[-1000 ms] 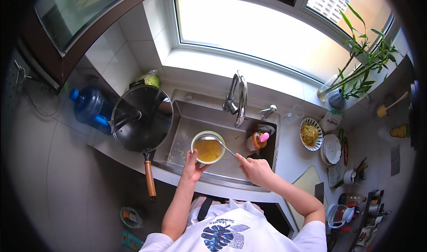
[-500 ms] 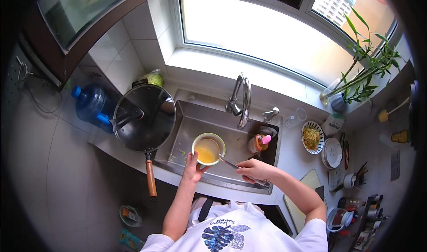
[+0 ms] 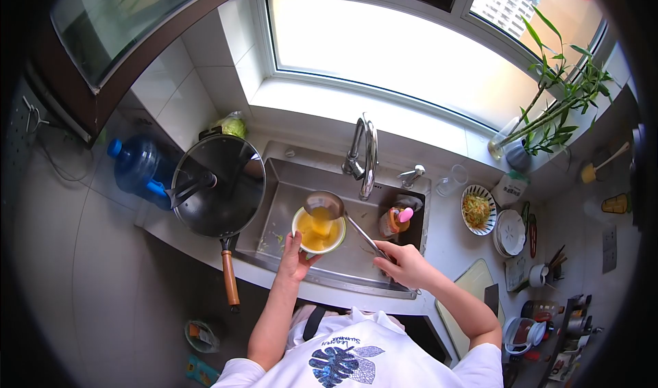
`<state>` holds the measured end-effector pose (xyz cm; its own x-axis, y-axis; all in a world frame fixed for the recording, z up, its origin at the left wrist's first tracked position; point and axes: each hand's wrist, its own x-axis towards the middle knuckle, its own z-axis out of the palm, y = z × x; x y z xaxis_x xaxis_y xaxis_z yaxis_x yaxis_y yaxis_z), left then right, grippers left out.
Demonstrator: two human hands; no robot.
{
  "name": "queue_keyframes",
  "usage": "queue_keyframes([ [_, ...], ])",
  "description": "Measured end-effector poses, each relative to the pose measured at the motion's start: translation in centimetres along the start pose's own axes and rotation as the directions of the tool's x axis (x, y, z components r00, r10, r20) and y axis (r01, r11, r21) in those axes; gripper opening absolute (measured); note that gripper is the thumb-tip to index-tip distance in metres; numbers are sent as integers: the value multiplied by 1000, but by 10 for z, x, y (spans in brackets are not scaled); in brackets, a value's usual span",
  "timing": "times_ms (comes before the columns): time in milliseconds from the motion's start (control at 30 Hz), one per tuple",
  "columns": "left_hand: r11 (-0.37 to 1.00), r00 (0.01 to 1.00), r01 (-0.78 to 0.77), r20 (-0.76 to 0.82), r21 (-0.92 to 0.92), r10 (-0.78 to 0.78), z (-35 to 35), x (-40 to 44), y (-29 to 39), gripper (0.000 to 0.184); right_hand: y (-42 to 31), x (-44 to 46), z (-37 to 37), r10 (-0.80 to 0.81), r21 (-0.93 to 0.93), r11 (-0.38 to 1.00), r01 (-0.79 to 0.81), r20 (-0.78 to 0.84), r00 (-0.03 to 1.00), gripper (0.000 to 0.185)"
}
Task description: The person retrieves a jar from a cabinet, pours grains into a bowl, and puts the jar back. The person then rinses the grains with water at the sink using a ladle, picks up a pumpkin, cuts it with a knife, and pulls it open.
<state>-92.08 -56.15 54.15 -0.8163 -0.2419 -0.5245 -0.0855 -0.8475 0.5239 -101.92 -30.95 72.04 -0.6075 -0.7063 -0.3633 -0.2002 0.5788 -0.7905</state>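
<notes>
My left hand (image 3: 295, 259) grips a light-coloured bowl (image 3: 295, 225) with a greenish rim, held over the front of the sink. Yellow liquid with a frothy look (image 3: 319, 239) lies in it. In my right hand (image 3: 404, 263) is the handle of a metal ladle (image 3: 333, 204). Its cup is tilted above the far side of the bowl, and yellow liquid runs from it into the bowl.
Below my hands is a steel sink (image 3: 281, 182) with a faucet (image 3: 369, 156) and a pink-topped bottle (image 3: 396, 220). A lidded wok (image 3: 233, 206) stands left. A striped bowl of shredded food (image 3: 478, 208), stacked dishes (image 3: 510, 233) and a cutting board (image 3: 467, 285) are right.
The ladle's cup has come up out of the bowl and now tips above it, pouring yellow liquid. My right hand has shifted slightly right; my left hand still holds the bowl.
</notes>
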Motion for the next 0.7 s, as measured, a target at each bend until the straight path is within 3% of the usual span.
queue_keyframes([
  [33,1000,1000,4,9,-10,-3,0,0,1,60,1,-3,0,0,1,1000,0,0,1000,39],
  [100,1000,1000,4,2,-8,-4,1,-2,2,60,-1,-10,0,-221,-242,952,188,-117,968,42],
  [200,1000,1000,6,6,-1,-6,2,-5,6,60,-2,-15,4,-311,-391,891,230,-157,937,44],
  [533,1000,1000,-10,-3,26,10,11,-14,13,68,26,4,26,-262,-482,852,205,-54,963,43],
  [633,1000,1000,-16,10,20,16,9,-12,13,57,21,2,28,-281,-504,838,208,-71,957,43],
  [700,1000,1000,-12,4,25,12,8,-12,12,64,18,-1,25,-373,-521,815,255,-133,918,44],
])
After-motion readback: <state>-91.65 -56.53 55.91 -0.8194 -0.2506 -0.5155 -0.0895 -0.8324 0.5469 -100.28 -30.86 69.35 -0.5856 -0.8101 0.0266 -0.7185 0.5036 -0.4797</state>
